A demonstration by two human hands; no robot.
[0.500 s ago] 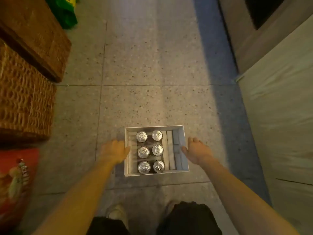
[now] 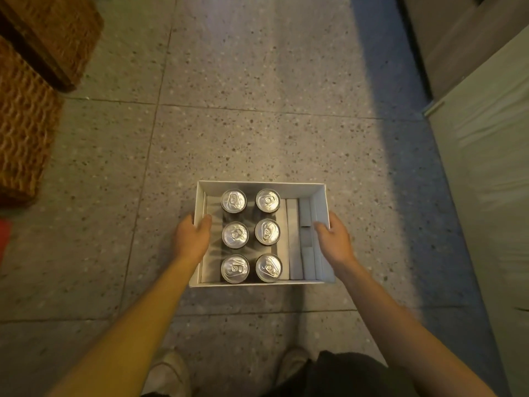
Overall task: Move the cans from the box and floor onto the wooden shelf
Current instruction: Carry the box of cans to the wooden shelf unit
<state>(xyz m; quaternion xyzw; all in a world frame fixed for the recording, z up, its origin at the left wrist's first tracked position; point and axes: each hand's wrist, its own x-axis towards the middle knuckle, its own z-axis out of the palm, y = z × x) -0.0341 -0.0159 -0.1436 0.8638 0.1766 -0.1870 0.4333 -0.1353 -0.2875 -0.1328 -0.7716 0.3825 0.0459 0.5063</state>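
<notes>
A white cardboard box [image 2: 259,185] is over the speckled floor in front of my feet. Several silver-topped cans [image 2: 234,200] stand upright in two columns in its left half. White folded card inserts [image 2: 294,247] fill the right part. My left hand [image 2: 191,239] grips the box's left wall, thumb hooked inside. On the right wall my right hand [image 2: 333,240] holds likewise, thumb inside and fingers outside. No wooden shelf is clearly in view.
Woven wicker baskets [image 2: 23,130] stand stacked at the left edge, with a red item [image 2: 4,233] below them. A pale cabinet or panel [image 2: 486,181] runs along the right. My shoes [image 2: 169,371] show at the bottom. Tiled floor stretches ahead.
Both hands have closed onto the side walls of the box, thumbs now inside. The box appears larger and nearer, and the view has tilted down.
</notes>
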